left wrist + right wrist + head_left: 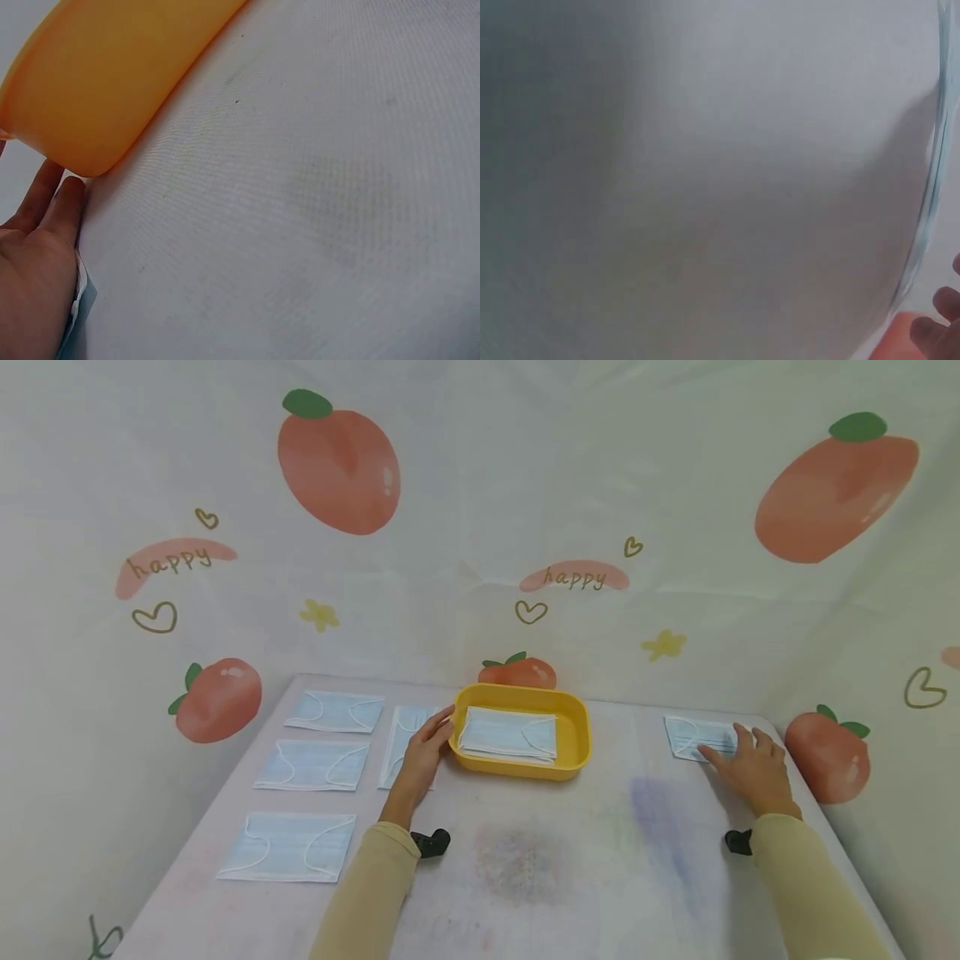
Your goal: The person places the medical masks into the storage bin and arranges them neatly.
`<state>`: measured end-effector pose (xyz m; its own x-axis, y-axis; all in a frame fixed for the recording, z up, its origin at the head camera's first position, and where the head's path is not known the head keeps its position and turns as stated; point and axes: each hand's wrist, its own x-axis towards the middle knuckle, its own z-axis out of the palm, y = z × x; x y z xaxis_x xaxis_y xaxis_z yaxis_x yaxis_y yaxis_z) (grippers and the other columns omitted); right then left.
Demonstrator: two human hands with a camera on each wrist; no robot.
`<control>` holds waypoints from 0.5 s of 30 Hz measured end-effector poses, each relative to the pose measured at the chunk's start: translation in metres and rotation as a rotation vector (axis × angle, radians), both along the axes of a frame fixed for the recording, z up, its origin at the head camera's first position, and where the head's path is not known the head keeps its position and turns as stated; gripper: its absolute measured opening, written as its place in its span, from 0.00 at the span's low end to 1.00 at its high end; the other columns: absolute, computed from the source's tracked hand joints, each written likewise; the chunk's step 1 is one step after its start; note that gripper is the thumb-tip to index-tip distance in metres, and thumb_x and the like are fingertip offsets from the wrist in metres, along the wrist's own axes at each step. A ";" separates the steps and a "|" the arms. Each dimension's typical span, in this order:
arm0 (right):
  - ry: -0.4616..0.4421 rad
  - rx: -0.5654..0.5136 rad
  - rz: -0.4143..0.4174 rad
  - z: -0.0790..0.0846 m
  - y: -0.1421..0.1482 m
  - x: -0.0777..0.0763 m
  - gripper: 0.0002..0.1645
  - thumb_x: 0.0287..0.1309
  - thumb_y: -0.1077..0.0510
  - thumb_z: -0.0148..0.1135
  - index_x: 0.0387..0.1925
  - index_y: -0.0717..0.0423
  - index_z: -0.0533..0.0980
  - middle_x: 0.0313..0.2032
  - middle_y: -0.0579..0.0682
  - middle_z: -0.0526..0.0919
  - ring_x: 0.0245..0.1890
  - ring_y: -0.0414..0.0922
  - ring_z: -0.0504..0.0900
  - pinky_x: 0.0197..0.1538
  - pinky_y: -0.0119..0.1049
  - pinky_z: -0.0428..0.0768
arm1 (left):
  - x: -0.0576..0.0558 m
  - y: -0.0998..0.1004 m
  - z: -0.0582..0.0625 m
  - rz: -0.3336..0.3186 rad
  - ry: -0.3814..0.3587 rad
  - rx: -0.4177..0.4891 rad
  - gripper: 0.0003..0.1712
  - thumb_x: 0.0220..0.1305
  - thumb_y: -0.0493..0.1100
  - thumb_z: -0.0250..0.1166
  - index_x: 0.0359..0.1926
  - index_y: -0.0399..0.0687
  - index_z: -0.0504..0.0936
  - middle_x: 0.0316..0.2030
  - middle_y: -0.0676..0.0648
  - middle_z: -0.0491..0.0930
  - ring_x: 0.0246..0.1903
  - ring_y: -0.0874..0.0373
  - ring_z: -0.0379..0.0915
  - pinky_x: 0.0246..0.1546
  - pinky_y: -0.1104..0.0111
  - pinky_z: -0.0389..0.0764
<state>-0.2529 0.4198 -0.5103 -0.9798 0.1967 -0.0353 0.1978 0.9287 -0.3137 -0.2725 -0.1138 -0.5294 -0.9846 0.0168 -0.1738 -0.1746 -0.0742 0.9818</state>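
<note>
A yellow tray (581,752) stands at the back middle of the table, with pale blue face masks (502,735) stacked in it. My left hand (422,760) rests against the tray's left side, its fingers extended; the left wrist view shows the fingertips by the tray's lower corner. Partly behind that hand lies another face mask (393,752). At the right, my right hand (759,777) is over a single face mask (686,739), thumb and fingers spread above its right part. In the right wrist view, a few fingertips (928,334) appear beside the mask's edge (930,187).
Three more masks lie at the left: a back one (335,712), a middle one (312,766) and a front one (288,847). A fruit-printed cloth (465,485) hangs behind and beside the table (592,877). Black wrist-worn pieces (431,843) sit at both wrists.
</note>
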 end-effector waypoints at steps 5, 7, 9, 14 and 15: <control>-0.062 -0.058 -0.072 -0.002 0.009 0.004 0.67 0.64 0.20 0.45 0.77 0.71 0.43 0.71 0.84 0.41 0.69 0.83 0.43 0.66 0.82 0.54 | 0.001 0.000 0.002 -0.003 -0.004 0.001 0.23 0.78 0.54 0.55 0.71 0.68 0.72 0.71 0.48 0.70 0.73 0.50 0.66 0.76 0.55 0.67; -0.089 -0.077 -0.095 -0.002 0.011 0.005 0.67 0.64 0.20 0.45 0.78 0.70 0.41 0.72 0.83 0.39 0.70 0.82 0.41 0.66 0.82 0.54 | 0.001 0.000 0.002 -0.002 -0.007 0.001 0.23 0.78 0.54 0.55 0.71 0.68 0.72 0.71 0.48 0.70 0.73 0.50 0.66 0.76 0.54 0.67; -0.109 -0.087 -0.113 -0.002 0.012 0.005 0.65 0.66 0.22 0.44 0.78 0.70 0.40 0.72 0.83 0.38 0.71 0.82 0.41 0.66 0.82 0.54 | 0.002 0.000 0.003 0.001 -0.011 0.001 0.23 0.78 0.55 0.55 0.70 0.69 0.72 0.71 0.49 0.71 0.72 0.50 0.66 0.76 0.55 0.67; -0.165 -0.093 -0.160 0.003 0.012 0.006 0.61 0.69 0.27 0.46 0.77 0.72 0.40 0.71 0.84 0.38 0.69 0.83 0.44 0.66 0.81 0.58 | 0.001 0.000 0.001 0.000 -0.008 -0.004 0.23 0.77 0.55 0.55 0.70 0.69 0.72 0.71 0.49 0.70 0.73 0.51 0.66 0.76 0.55 0.67; -0.174 -0.092 -0.167 0.004 0.012 0.006 0.61 0.70 0.28 0.47 0.77 0.73 0.41 0.71 0.85 0.38 0.68 0.83 0.45 0.66 0.81 0.59 | 0.000 0.000 0.001 -0.001 -0.005 -0.007 0.23 0.77 0.55 0.55 0.70 0.69 0.72 0.71 0.49 0.70 0.73 0.51 0.66 0.76 0.54 0.67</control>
<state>-0.2472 0.4313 -0.5064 -0.9117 0.3431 -0.2260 0.4042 0.8478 -0.3432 -0.2721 -0.1142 -0.5284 -0.9837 0.0170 -0.1793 -0.1800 -0.0674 0.9814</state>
